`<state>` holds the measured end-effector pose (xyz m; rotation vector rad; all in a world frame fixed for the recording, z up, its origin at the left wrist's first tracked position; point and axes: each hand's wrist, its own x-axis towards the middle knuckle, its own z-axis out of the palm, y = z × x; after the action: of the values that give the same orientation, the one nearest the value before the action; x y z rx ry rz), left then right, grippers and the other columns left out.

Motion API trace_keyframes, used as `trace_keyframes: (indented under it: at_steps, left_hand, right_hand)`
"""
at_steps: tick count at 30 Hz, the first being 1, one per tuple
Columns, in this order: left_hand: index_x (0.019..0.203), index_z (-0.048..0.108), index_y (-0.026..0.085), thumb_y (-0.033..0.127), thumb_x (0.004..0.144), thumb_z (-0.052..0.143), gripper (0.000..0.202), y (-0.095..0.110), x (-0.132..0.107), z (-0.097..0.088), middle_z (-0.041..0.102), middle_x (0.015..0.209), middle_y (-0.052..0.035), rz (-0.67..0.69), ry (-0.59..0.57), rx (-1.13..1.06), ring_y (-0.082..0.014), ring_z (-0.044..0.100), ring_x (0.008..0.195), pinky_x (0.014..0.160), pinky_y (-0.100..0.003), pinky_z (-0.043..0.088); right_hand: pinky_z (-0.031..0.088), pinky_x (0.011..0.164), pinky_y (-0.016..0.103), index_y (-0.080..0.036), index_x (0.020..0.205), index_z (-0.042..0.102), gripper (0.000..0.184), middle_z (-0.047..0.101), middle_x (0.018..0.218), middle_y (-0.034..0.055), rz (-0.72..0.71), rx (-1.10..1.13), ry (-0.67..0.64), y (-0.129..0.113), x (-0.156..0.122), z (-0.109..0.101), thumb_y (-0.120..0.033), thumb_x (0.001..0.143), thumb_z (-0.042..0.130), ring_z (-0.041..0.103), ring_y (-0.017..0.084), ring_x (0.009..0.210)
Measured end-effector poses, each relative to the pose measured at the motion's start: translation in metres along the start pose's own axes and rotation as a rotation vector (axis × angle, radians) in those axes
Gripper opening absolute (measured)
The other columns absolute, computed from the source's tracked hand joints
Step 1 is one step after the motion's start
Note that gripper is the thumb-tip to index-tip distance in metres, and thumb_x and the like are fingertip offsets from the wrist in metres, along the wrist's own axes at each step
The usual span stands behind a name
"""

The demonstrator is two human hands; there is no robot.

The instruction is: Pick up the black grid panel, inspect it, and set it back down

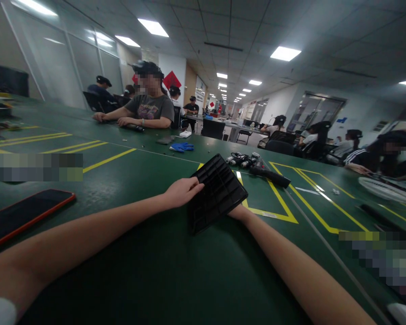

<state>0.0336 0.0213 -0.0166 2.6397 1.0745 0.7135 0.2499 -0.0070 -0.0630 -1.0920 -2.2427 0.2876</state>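
Note:
A black plastic tray (218,192) with raised ribs dividing it into shallow compartments is held up at a tilt above the green table. My left hand (182,190) grips its left edge, with the fingers closed over the rim. At the lower right edge, my right hand (238,212) reaches behind the tray and supports it. Most of that hand's fingers are hidden by the tray. No loose items can be made out in the dark compartments.
A phone in an orange case (30,210) lies at left. Beyond the tray are a blue glove (182,147), bundled cables with metal ends (244,159) and a black cylindrical object (270,176). Yellow tape (273,216) marks the green table (148,280). A person (150,108) sits across it.

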Motion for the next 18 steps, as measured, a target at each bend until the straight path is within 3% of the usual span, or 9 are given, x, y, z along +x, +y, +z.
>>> trace_keyframes:
  at_steps: [2,7,10,13,16,18]
  left_hand:
    - [0.078,0.052,0.017,0.038,0.087,0.034,0.028,0.001,0.0,0.0,0.055,0.07,-0.0026,0.037,-0.025,0.041,-0.0159,0.051,0.064,0.056,-0.025,0.032]
    - [0.061,0.047,0.018,0.046,0.088,0.03,0.042,0.004,0.006,0.004,0.05,0.058,-0.0019,-0.073,-0.028,0.065,-0.0156,0.048,0.055,0.052,-0.026,0.029]
    - [0.06,0.047,0.017,0.045,0.084,0.038,0.038,0.005,0.006,0.004,0.049,0.057,-0.0009,-0.072,-0.009,-0.01,-0.0144,0.047,0.054,0.051,-0.025,0.03]
    - [0.065,0.047,0.017,0.038,0.081,0.044,0.026,0.003,0.006,0.001,0.049,0.057,0.0007,-0.161,-0.001,-0.284,-0.0121,0.046,0.051,0.049,-0.024,0.033]
    - [0.069,0.041,0.017,0.027,0.081,0.037,0.016,-0.002,0.009,-0.002,0.049,0.059,-0.0001,-0.431,-0.026,-0.774,-0.0106,0.047,0.049,0.045,-0.022,0.035]
    - [0.07,0.038,0.017,0.023,0.079,0.034,0.012,-0.006,0.012,-0.003,0.048,0.061,-0.0004,-0.548,-0.052,-0.989,-0.0097,0.047,0.049,0.044,-0.021,0.035]
  right_hand:
    - [0.022,0.109,0.044,-0.025,0.126,0.048,0.044,0.042,0.137,0.0042,0.024,-0.001,-0.025,0.0,0.0,0.0,-0.038,0.083,0.048,0.03,0.023,0.131]
    - [0.022,0.109,0.047,-0.025,0.125,0.049,0.046,0.039,0.139,0.0045,0.055,0.012,-0.017,0.0,-0.001,-0.002,-0.04,0.082,0.05,0.031,0.025,0.13]
    - [0.023,0.109,0.046,-0.025,0.128,0.045,0.048,0.039,0.139,0.0053,0.034,0.032,-0.023,-0.002,0.0,-0.002,-0.039,0.083,0.048,0.031,0.023,0.13]
    - [0.022,0.109,0.046,-0.022,0.13,0.043,0.048,0.038,0.14,0.0067,0.029,0.032,-0.018,-0.006,0.002,-0.002,-0.037,0.085,0.045,0.031,0.023,0.131]
    - [0.022,0.11,0.043,-0.023,0.128,0.045,0.046,0.04,0.138,0.0058,0.016,0.012,-0.04,-0.008,0.003,-0.003,-0.034,0.084,0.046,0.033,0.021,0.13]
    - [0.022,0.11,0.042,-0.023,0.128,0.045,0.045,0.04,0.138,0.0055,0.006,-0.004,-0.05,-0.009,0.003,-0.004,-0.034,0.084,0.046,0.033,0.02,0.13]
